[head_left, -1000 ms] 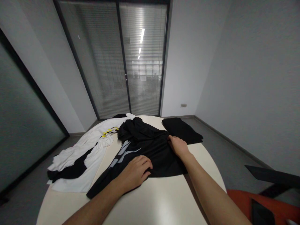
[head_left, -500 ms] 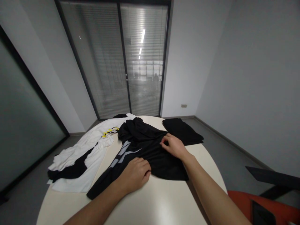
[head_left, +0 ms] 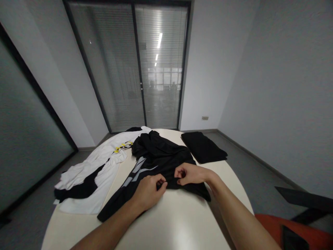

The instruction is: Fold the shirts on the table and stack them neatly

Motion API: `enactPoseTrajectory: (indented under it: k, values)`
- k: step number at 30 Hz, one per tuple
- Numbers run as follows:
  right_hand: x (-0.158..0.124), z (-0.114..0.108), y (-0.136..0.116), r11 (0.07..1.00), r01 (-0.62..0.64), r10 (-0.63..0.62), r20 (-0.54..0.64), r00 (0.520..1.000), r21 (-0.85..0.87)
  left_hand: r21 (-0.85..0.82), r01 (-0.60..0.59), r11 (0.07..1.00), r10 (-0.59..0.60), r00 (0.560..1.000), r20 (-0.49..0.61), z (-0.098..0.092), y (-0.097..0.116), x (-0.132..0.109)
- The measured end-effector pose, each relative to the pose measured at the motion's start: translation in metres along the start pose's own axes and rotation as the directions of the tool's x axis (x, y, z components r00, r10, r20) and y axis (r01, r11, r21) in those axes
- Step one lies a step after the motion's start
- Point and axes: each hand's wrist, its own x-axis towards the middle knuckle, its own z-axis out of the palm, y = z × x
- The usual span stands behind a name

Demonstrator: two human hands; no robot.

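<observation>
A black shirt with a pale grey print lies rumpled over the middle of the table, bunched at its far end. Along its near edge, my left hand rests with curled fingers, thumb and forefinger pinching the cloth. Just to the right, my right hand has its thumb and fingers bent together on the same shirt, gathering the fabric near the hem. The fingertips partly hide the pinched cloth.
White and black clothing with a yellow patterned part spreads along the left side of the round table. A folded black garment lies at the back right. An orange chair stands at the lower right.
My right hand has come down and nearer from the shirt's right side to its near edge, drawing the hem up. My left fingers have lifted and curled into a pinch.
</observation>
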Motion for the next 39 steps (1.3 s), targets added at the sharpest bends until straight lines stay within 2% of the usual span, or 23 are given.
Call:
enactPoseTrajectory:
  k: [4,6,8,11,14,18,24,27,29,31,34,35,37,39]
  values:
    - [-0.003,-0.008,0.004,0.998,0.058,-0.059,-0.095,0.994,-0.009,0.161,-0.137,0.977,0.135,0.991,0.024,-0.006,0.005,-0.006]
    - [-0.005,-0.013,0.008,0.996,0.083,-0.084,-0.157,0.984,-0.014,0.276,-0.165,0.947,0.166,0.986,0.018,-0.009,0.006,-0.008]
    - [-0.008,-0.018,0.011,0.995,0.097,-0.100,-0.213,0.972,-0.026,0.359,-0.133,0.924,0.145,0.989,-0.005,-0.013,0.005,-0.007]
    - [-0.012,-0.024,0.013,0.995,0.102,-0.099,-0.249,0.963,-0.003,0.386,-0.039,0.922,0.066,0.996,-0.057,-0.020,0.002,-0.005]
    - [-0.016,-0.026,0.014,0.992,0.071,-0.045,-0.230,0.972,0.106,0.354,0.034,0.935,-0.009,0.997,-0.070,-0.025,0.001,-0.002]
    - [-0.022,-0.028,0.013,0.973,0.029,0.012,-0.178,0.984,0.228,0.324,0.050,0.945,-0.040,0.998,-0.039,-0.028,0.000,-0.002]
    - [-0.037,-0.037,0.005,0.992,0.004,0.013,-0.134,0.991,0.126,0.263,-0.066,0.963,0.050,0.996,0.068,-0.033,0.007,-0.004]
    - [-0.044,-0.041,0.004,0.993,-0.003,0.009,-0.050,0.999,0.122,0.231,-0.139,0.963,0.119,0.988,0.099,-0.034,0.012,-0.007]
    - [-0.047,-0.043,0.004,0.989,-0.042,0.038,0.030,0.999,0.143,0.197,-0.253,0.947,0.220,0.960,0.176,-0.032,0.015,-0.010]
    - [-0.048,-0.042,0.004,0.983,-0.111,0.097,0.101,0.990,0.146,0.145,-0.380,0.914,0.327,0.899,0.292,-0.028,0.018,-0.014]
    - [-0.042,-0.038,0.006,0.974,-0.188,0.175,0.105,0.979,0.126,0.106,-0.475,0.873,0.394,0.818,0.418,-0.020,0.022,-0.020]
    - [-0.038,-0.036,0.008,0.975,-0.189,0.183,0.059,0.981,0.114,0.103,-0.489,0.866,0.401,0.803,0.442,-0.017,0.024,-0.022]
    - [-0.027,-0.031,0.016,0.987,-0.161,0.163,-0.113,0.980,0.025,0.087,-0.509,0.856,0.412,0.774,0.481,-0.014,0.027,-0.025]
    - [-0.015,-0.027,0.025,0.975,-0.156,0.101,-0.310,0.945,-0.156,0.042,-0.507,0.861,0.418,0.753,0.509,-0.013,0.031,-0.027]
